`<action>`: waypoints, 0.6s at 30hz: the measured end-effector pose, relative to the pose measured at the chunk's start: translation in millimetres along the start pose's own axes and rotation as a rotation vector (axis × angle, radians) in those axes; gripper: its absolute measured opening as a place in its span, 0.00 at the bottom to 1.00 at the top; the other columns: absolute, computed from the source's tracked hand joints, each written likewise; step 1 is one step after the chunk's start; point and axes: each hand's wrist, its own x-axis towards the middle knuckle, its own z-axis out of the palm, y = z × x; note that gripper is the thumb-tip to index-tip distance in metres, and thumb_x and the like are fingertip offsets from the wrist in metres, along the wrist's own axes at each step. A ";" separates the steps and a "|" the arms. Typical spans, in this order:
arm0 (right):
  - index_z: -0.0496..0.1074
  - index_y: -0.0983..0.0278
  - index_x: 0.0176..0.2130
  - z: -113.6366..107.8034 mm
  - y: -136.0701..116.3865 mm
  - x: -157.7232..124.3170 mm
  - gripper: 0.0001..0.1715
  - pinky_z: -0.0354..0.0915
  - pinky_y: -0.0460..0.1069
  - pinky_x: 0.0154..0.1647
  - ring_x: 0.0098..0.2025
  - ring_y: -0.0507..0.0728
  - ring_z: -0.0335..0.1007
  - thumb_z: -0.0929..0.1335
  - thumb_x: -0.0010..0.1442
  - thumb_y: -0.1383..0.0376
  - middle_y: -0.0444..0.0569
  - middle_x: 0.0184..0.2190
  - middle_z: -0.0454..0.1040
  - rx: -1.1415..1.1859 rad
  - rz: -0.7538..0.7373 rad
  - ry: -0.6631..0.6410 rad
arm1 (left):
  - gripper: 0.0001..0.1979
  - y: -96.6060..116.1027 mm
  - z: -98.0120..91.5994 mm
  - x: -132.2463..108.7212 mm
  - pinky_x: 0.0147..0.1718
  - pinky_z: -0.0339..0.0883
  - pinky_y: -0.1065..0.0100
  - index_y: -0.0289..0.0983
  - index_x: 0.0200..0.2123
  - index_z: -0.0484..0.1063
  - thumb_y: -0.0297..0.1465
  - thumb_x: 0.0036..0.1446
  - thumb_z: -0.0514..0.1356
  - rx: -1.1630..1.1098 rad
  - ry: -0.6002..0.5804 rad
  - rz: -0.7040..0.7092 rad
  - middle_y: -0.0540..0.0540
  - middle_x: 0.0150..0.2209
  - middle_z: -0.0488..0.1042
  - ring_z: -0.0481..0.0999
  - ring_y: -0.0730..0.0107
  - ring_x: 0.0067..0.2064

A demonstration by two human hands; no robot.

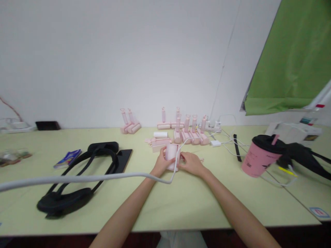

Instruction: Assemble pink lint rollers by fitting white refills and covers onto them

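A pale pink rounded case [171, 153] is on the table in front of me, between my hands. My left hand [162, 162] is closed around its left side, thumb across the front. Against its right edge, my right hand [190, 163] has curled fingers; what they pinch is too small to make out. A bit of thin pink cord [202, 159] pokes out beyond that hand. Just behind the case are a pink box [160, 145] and a white cylinder [160, 134]. A white cable [144, 175] hangs close to the camera and crosses in front of the case.
Several pink cylinders with upright tubes [194, 132] stand near the wall, more at left [130, 125]. Left lie a black head strap [77, 172], a dark phone-like slab [124, 160] and a blue packet [68, 158]. Right are a pink cup [260, 158], a charger [215, 143] and cables.
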 end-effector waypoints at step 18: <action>0.65 0.66 0.33 -28.3 40.9 -1.4 0.31 0.47 0.43 0.17 0.15 0.46 0.51 0.61 0.52 0.41 0.39 0.16 0.61 0.709 0.278 -0.116 | 0.24 18.4 -65.1 10.4 0.27 0.69 0.62 0.38 0.48 0.59 0.46 0.51 0.54 -0.167 0.177 -0.014 0.43 0.39 0.73 0.72 0.71 0.25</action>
